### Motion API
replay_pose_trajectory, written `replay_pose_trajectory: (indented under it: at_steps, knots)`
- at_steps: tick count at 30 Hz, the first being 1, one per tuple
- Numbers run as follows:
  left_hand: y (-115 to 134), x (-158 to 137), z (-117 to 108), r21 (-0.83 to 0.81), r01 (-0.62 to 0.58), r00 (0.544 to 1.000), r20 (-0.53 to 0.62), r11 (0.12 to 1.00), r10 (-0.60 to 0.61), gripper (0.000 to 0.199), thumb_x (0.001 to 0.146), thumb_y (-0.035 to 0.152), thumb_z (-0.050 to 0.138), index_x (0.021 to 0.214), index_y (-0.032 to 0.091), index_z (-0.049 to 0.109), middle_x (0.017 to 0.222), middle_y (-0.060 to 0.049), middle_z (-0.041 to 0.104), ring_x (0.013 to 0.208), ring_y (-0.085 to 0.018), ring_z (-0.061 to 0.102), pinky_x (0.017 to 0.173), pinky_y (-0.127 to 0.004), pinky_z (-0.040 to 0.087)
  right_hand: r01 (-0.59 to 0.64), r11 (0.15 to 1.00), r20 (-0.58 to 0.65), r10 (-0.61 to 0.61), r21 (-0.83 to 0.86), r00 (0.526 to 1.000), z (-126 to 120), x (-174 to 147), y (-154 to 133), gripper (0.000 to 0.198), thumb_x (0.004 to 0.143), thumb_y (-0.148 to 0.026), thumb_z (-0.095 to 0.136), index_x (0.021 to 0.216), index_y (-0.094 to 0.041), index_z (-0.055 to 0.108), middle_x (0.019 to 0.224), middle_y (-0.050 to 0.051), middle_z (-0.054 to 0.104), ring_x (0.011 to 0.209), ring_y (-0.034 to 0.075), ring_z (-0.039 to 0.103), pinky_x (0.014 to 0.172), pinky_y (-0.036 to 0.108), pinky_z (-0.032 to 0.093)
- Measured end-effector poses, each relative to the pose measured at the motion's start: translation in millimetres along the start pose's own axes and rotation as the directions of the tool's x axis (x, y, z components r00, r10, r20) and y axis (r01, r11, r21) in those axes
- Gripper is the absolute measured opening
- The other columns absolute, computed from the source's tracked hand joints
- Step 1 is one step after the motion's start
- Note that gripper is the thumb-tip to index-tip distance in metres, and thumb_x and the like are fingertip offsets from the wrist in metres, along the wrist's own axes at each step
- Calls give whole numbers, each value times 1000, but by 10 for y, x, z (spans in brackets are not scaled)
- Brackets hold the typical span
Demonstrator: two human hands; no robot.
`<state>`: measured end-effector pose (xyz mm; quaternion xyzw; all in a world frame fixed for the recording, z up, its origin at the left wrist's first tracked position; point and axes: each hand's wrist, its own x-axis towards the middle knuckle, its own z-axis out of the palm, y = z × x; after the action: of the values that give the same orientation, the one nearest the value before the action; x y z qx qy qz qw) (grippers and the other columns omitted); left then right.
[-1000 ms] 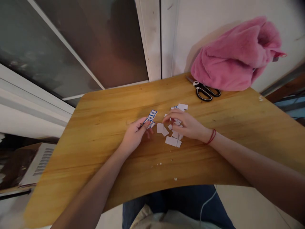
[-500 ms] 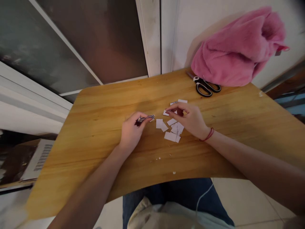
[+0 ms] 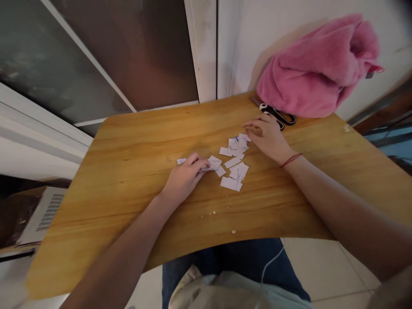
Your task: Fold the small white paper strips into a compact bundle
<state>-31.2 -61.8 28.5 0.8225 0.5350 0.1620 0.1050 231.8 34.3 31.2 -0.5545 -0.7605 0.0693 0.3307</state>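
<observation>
My left hand (image 3: 185,175) is low over the table, its bent fingers and thumb closed on white paper slips (image 3: 213,162). Another slip (image 3: 181,161) shows past the far side of its fingers; how many are under the hand is hidden. To the right lies a loose, overlapping spread of small cut paper pieces (image 3: 238,171), some with faint print. One piece (image 3: 236,141) at the far end bears a blue mark. My right hand (image 3: 267,136), with a red string at the wrist, hovers beyond the pieces with fingers apart and nothing seen in them.
Black-handled scissors (image 3: 286,117) lie behind my right hand, partly covered by it. A pink plush bundle (image 3: 317,71) rests against the wall at the back right. Tiny paper scraps (image 3: 233,231) dot the wooden table (image 3: 128,214) near its front edge.
My left hand has turned palm down and lowered its slips to the table. My right hand has moved away from the pieces, back and right toward the scissors, and its fingers have opened.
</observation>
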Motion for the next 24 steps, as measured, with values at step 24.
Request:
replay_pose_trajectory:
  at_steps: [24]
  knots:
    - [24,42,-85,-157,-6,1000,24,988,9,33,95,46,45,107,21,62,98,-5,60,92,-18,57,82,-33,46,-60,984,310,110,-167,944,0,48,134,42,76,-25,56,118,-25,63,113,11,58,114,36,47,95,54,38]
